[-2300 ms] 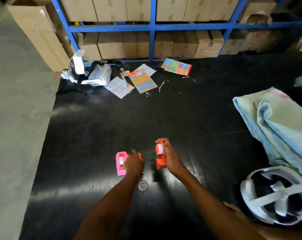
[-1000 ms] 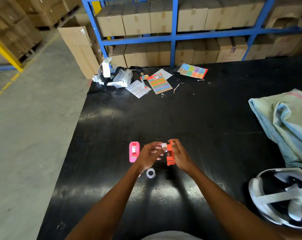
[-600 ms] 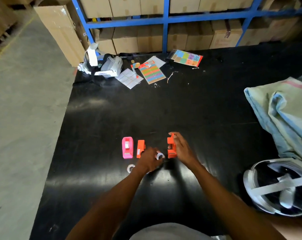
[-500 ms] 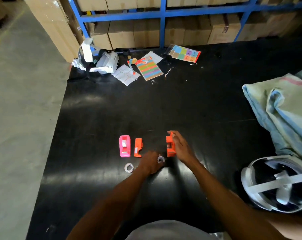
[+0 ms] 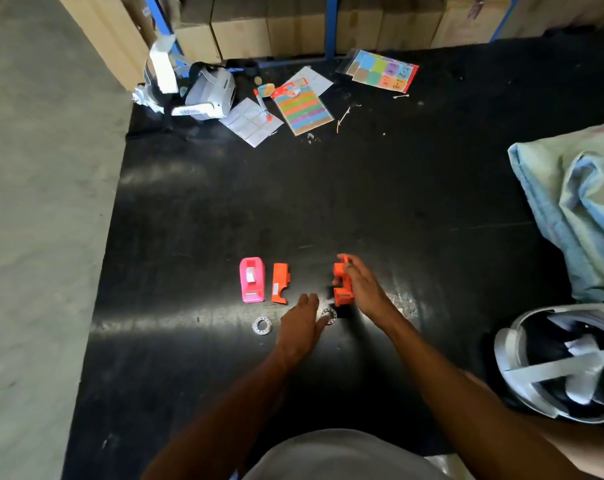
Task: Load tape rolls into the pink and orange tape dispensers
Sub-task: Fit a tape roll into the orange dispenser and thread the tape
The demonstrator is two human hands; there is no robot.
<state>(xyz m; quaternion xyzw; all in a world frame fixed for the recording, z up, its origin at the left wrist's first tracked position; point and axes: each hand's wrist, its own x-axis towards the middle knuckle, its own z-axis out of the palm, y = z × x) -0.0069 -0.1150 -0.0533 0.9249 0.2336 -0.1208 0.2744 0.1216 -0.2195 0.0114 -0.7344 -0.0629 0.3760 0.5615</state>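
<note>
A pink tape dispenser (image 5: 251, 279) lies on the black mat with white tape showing in it. Just to its right lies a loose orange dispenser half (image 5: 280, 283). My right hand (image 5: 362, 289) grips the other orange dispenser part (image 5: 342, 284), holding it upright on the mat. A clear tape roll (image 5: 328, 316) lies flat under the thumb side of my left hand (image 5: 300, 325), whose fingers are spread over the mat and touch the roll's edge. A second clear tape roll (image 5: 261, 325) lies flat to the left of that hand.
A white headset (image 5: 203, 93), sticker sheets (image 5: 302, 107) and a coloured card pack (image 5: 381, 71) lie at the mat's far edge. A folded blue-green cloth (image 5: 577, 209) and a white helmet (image 5: 563, 365) sit at right. Concrete floor (image 5: 41, 237) borders the mat's left edge.
My left hand set the small tape roll down on the mat beside the orange part and now rests flat over it. The right hand keeps its hold on the orange part.
</note>
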